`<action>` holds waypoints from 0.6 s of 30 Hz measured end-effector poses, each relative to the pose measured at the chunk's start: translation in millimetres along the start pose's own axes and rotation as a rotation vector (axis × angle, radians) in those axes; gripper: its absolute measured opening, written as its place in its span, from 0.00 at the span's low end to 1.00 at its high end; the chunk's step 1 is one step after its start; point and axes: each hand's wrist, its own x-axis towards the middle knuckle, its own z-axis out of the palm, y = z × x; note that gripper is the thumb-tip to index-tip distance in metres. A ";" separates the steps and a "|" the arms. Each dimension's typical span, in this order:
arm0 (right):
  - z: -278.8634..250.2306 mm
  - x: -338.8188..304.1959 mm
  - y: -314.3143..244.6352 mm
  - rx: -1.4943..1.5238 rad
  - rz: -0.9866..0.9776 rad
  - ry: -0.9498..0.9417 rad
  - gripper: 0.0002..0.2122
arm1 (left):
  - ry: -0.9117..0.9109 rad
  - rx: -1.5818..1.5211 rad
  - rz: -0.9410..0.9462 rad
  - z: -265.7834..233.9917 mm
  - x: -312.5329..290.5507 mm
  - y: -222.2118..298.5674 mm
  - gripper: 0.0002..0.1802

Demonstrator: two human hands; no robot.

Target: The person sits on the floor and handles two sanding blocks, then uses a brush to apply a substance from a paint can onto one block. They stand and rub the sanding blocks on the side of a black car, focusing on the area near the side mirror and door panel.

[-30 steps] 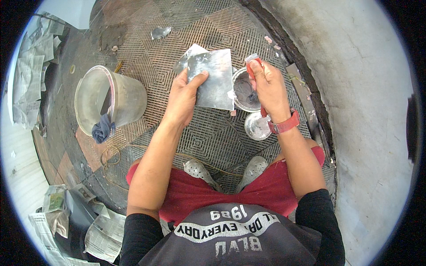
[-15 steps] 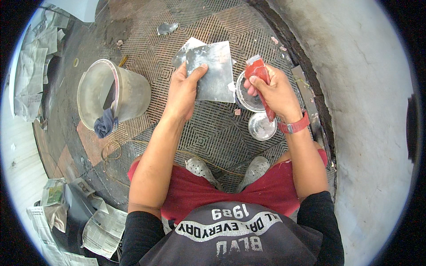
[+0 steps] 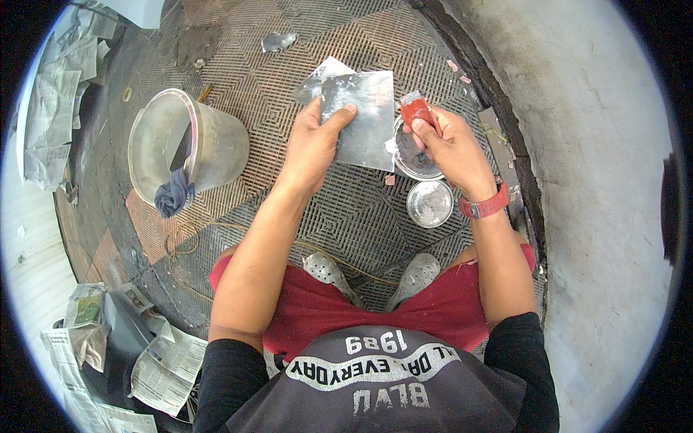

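Red scraper: in front of the open can (image 3: 410,169), over its rim as seen from above; the pale flat tip of the red scraper (image 3: 416,110) points away from the person and slightly left, the long axis running back into the fist.
Right hand: the right hand (image 3: 458,150) closes snugly round the scraper, thumb along its face.
Grey plate: just left of the can; the grey plate (image 3: 364,123) has its longer side running away from the person, its face smeared whitish.
Left hand: the left hand (image 3: 309,141) pinches the plate's left edge, thumb on top; a white sheet (image 3: 334,67) shows behind it.
Round lid: the round lid (image 3: 430,205) lies just nearer the person than the can.
Bucket: well left of the can stands a cloudy bucket (image 3: 225,144), a dark cloth (image 3: 171,195) over its rim.
Floor and room: ridged matting (image 3: 267,123) beneath the can; a pale wall (image 3: 592,216) rises to its right.
Writing: pale upside-down lettering on the shirt (image 3: 310,408), nearer the person than the can; the lid's marks are too small to read.
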 end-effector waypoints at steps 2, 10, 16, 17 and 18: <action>3.5 0.0 0.3 0.029 -0.037 0.013 0.11 | 0.010 0.010 0.013 0.8 -0.5 -1.3 0.16; 3.1 -4.5 -6.5 -0.139 -0.057 0.007 0.13 | 0.006 0.007 0.015 1.9 -4.3 2.3 0.17; 7.3 -4.9 -11.4 -0.171 -0.075 0.032 0.10 | 0.025 0.021 0.019 3.8 -7.0 5.8 0.16; 7.4 -5.1 -13.3 -0.190 -0.086 0.034 0.10 | 0.022 0.028 0.014 3.0 -6.5 5.0 0.16; 7.5 -4.8 -14.4 -0.202 -0.083 0.032 0.10 | 0.020 0.028 0.019 2.6 -6.2 4.8 0.16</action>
